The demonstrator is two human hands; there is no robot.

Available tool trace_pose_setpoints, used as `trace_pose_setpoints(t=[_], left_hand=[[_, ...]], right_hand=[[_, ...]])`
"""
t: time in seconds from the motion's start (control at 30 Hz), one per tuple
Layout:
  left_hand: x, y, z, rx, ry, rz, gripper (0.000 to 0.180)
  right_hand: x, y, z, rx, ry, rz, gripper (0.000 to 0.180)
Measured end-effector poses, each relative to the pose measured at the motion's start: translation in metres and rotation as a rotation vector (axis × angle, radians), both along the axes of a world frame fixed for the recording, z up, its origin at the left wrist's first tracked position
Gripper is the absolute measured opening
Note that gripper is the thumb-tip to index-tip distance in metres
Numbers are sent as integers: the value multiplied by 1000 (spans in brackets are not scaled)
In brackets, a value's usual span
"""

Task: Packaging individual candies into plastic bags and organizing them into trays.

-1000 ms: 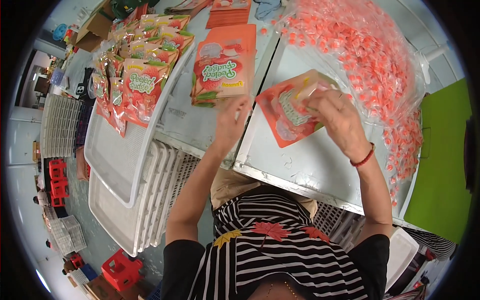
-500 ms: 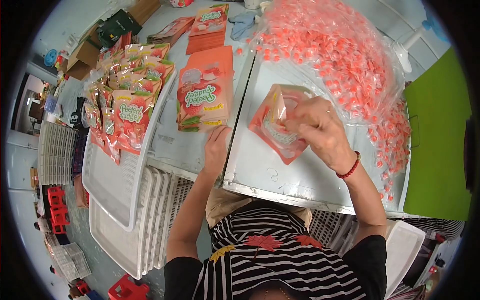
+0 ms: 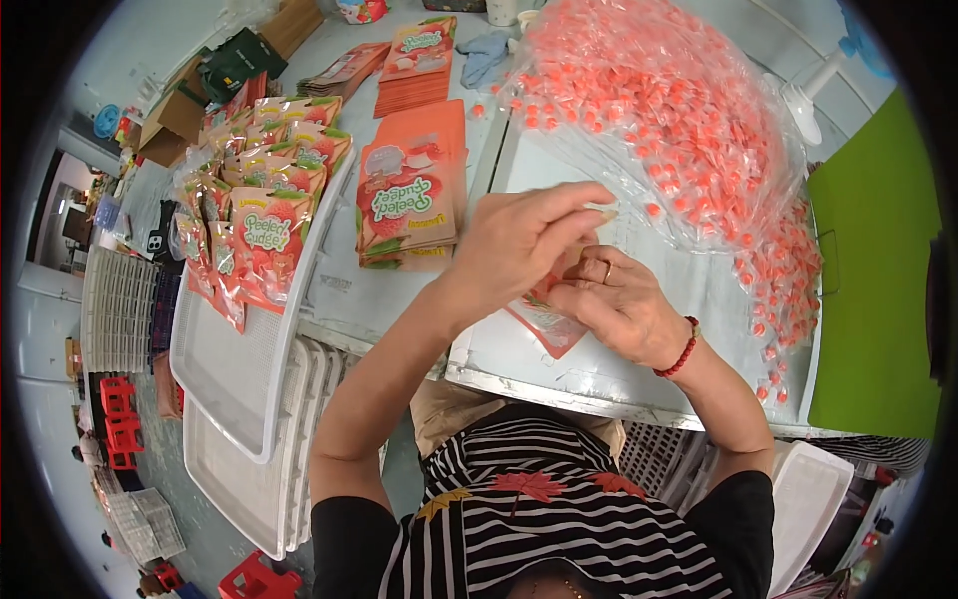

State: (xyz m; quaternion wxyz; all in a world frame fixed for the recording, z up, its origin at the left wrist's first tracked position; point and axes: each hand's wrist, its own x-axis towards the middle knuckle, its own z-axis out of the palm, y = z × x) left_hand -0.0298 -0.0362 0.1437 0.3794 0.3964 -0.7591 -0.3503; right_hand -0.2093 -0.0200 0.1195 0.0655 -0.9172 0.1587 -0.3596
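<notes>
An orange-red printed pouch (image 3: 552, 334) with a clear window hangs tilted above the near part of the table, mostly hidden by my hands. My right hand (image 3: 629, 309) is closed on its right side, fingers bent and thumb pressed against it. Over the pouch's upper end reaches my left hand (image 3: 524, 240), its fingers stretched out toward the right; whether a lower finger touches the pouch is hidden. A stack of flat pouches (image 3: 409, 190) lies left of my hands. To the far right rises a big heap of small wrapped red candies (image 3: 689, 120), partly on clear plastic film.
At the left, a white tray (image 3: 225, 354) carries several filled pouches (image 3: 264, 235). More flat pouch stacks (image 3: 414, 70) and a blue cloth (image 3: 485, 55) lie at the back. A green panel (image 3: 873, 280) borders the right side. White trays (image 3: 244, 479) are stacked below the table.
My left hand has left the flat pouch stack and moved right, up to the held pouch. My right hand has shifted slightly down and left, and the pouch is now tilted and more covered.
</notes>
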Motion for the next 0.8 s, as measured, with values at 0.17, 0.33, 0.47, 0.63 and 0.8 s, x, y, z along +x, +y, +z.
trace_pose_setpoints(t=[0.17, 0.33, 0.47, 0.63, 0.8], left_hand=[[20, -6, -23, -39, 450, 157, 28], [36, -7, -72, 280, 491, 37, 28], [39, -6, -69, 549, 357, -151, 19], [21, 24, -57, 30, 454, 133, 18], [21, 34, -57, 15, 554, 277, 18]], right_hand=[[-6, -3, -5, -36, -65, -26, 32], [-5, 0, 0, -94, -79, 4, 31], [-10, 1, 6, -74, -60, 6, 31], [-5, 5, 52, 547, 292, -177, 46], [4, -3, 45, 314, 454, -48, 47]])
